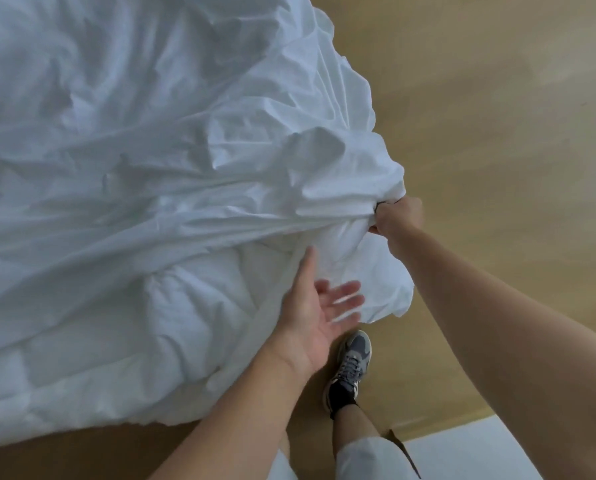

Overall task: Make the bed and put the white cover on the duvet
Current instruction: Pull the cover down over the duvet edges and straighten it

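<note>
Your right hand (398, 216) clenches a bunched corner of the thin, creased white cover (185, 133), which is draped over the puffy quilted duvet (144, 327). Your left hand (319, 306), blurred, spreads loose fingers, perhaps brushing the duvet's edge.

The light wooden floor (497, 133) shows right of and below the duvet (116, 341), whose rumpled heap, with the white cover (133, 98) bunched over it, hides what bears it. 1 grey shoe (351, 368) stands on the floor just beside the duvet's near corner.
</note>
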A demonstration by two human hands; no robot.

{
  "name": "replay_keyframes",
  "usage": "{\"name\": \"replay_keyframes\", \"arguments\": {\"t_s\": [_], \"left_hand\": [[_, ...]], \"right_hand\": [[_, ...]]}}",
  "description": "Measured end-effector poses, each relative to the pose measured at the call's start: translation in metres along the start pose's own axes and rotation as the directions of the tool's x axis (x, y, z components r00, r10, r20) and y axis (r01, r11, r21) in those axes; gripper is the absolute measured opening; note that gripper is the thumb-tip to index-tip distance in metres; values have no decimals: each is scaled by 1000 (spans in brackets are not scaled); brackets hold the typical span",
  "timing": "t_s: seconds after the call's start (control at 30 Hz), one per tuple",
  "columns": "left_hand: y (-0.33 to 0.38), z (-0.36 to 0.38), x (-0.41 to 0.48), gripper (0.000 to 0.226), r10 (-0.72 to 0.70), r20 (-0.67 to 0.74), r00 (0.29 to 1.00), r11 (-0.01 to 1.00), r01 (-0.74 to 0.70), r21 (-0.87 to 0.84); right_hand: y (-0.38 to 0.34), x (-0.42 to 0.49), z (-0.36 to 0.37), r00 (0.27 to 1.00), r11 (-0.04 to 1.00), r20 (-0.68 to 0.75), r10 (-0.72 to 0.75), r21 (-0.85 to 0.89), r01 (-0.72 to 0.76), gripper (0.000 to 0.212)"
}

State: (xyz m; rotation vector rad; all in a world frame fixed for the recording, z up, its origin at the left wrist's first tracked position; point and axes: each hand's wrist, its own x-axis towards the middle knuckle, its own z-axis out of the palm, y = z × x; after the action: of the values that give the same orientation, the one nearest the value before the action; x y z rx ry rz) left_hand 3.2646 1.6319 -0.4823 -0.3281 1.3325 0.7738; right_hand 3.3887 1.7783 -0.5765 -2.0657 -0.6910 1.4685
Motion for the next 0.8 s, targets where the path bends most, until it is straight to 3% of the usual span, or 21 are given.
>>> {"name": "replay_keyframes", "arguments": {"t_s": [0.07, 0.1, 0.2, 0.3, 0.43, 0.53, 0.57, 0.7, 0.8], "left_hand": [[-19, 5, 8, 104, -209, 124, 970, 978, 204, 47], [-16, 6, 20, 106, -176, 113, 978, 983, 180, -23], [17, 13, 63, 72, 105, -123, 987, 969, -129, -212], [44, 11, 77, 17, 254, -170, 952, 941, -284, -183], [51, 3, 69, 34, 537, -65, 841, 836, -541, -90], [65, -3, 60, 23, 718, 24, 696, 696, -718, 3], [74, -6, 60, 22, 731, 32, 681, 680, -732, 35], [95, -12, 69, 25, 575, 31, 817, 813, -575, 92], [95, -22, 77, 26, 541, -2, 841, 839, -540, 70]], "right_hand": [[3, 3, -1, 1000, 998, 7, -14, -65, 15, 24], [5, 5, -2, 1000, 996, 17, -22, -88, 23, 24], [10, 8, -8, 997, 987, 59, -58, -144, 66, 20], [19, 3, -16, 993, 980, 102, -66, -180, 84, 17], [37, -17, -16, 989, 1000, 151, -10, 28, 6, 21], [52, -30, -12, 984, 991, 178, -5, 135, -19, 10], [56, -33, -12, 983, 989, 183, -3, 144, -23, 11], [63, -43, -6, 989, 998, 150, -11, 56, 3, 16], [48, -49, 0, 982, 989, 153, -114, -79, 127, 12]]}}
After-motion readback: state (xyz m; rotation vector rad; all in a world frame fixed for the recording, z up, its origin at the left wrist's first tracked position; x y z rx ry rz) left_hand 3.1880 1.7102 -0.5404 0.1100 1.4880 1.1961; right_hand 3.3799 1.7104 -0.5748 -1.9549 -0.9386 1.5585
